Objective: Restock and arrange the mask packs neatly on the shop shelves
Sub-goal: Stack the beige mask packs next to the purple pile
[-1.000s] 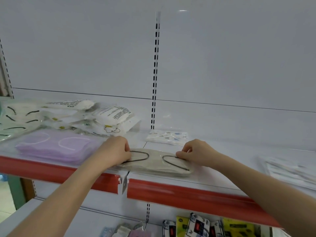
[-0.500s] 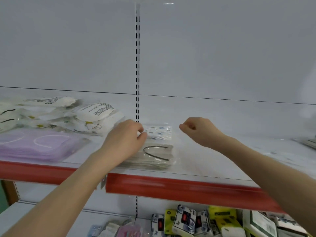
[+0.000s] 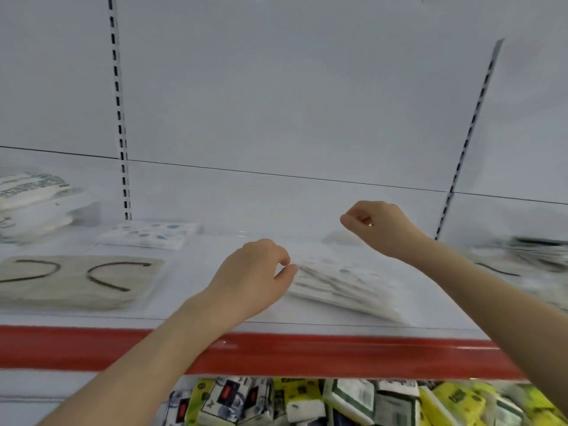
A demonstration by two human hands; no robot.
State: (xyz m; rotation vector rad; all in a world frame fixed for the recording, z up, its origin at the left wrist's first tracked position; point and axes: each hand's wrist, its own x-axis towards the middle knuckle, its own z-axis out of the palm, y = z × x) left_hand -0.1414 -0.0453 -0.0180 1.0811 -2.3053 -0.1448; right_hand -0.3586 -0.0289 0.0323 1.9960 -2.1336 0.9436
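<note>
Restocking was pictured at a white shop shelf (image 3: 215,305) fronted by a red strip (image 3: 307,353). A white mask pack (image 3: 344,287) was laid flat near the middle of the shelf, slightly askew to the front edge, its print lost to blur. The left hand (image 3: 255,272) was held at the pack's left end, its fingers (image 3: 278,252) curled and the thumb tip brought against the pack's corner. Whether the wrapper was actually pinched could not be told. The right hand (image 3: 378,229) was raised above the shelf behind the pack, apart from it. Its fingers were curled in toward the thumb, and nothing was seen held in them.

A beige mask pack (image 3: 76,281) with dark ear loops was set flat at the left, well apart from the white one. A patterned pack (image 3: 150,233) was placed behind it, at the foot of a slotted upright (image 3: 118,103), and a stack of white packs (image 3: 33,207) was piled at the far left. A second slotted upright (image 3: 470,133) was seen on the back panel (image 3: 276,87), to the right of the raised hand. More packs (image 3: 538,253) were smeared by blur at the right end. Yellow, white and blue packets (image 3: 307,401) were crowded on the level below.
</note>
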